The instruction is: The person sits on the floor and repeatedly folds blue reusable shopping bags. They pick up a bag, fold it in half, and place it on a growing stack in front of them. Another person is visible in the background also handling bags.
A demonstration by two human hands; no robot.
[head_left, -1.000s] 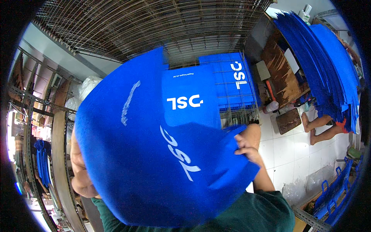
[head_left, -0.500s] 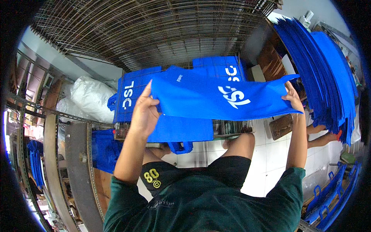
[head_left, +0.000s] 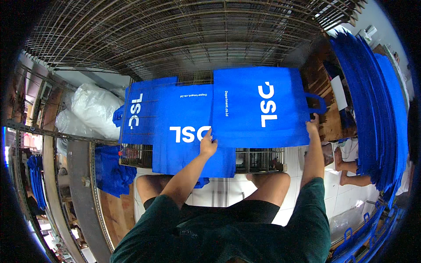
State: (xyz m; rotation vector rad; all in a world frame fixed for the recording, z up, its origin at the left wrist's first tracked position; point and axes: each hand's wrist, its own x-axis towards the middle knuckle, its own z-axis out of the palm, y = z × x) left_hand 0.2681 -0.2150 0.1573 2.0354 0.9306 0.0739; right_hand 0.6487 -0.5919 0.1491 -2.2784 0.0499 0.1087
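A blue tote bag (head_left: pixel 250 109) with white printing lies spread flat on the right part of a wire rack, its handle (head_left: pixel 316 104) pointing right. My left hand (head_left: pixel 208 144) is closed at its near left edge, the fingertips pinching the fabric. At the near right corner my right hand (head_left: pixel 312 126) pinches the bag just below the handle. Partly beside and under it lies another blue bag (head_left: pixel 184 114), printed the other way round; my left hand covers part of its print. A further blue bag (head_left: pixel 144 94) shows at the far left, under the rack's wires.
Raised wire racks (head_left: pixel 188 35) slope over the far side. Stacked blue bags (head_left: pixel 368 109) hang at the right. White plastic sacks (head_left: pixel 94 105) and a metal shelf frame (head_left: pixel 76 188) stand left. Another person's bare feet (head_left: pixel 348 171) are on the tiled floor at right.
The bag has come down from mid-air onto the rack, unfolded flat, with its handle now at the right. My left hand moved right and nearer; my right hand moved slightly left.
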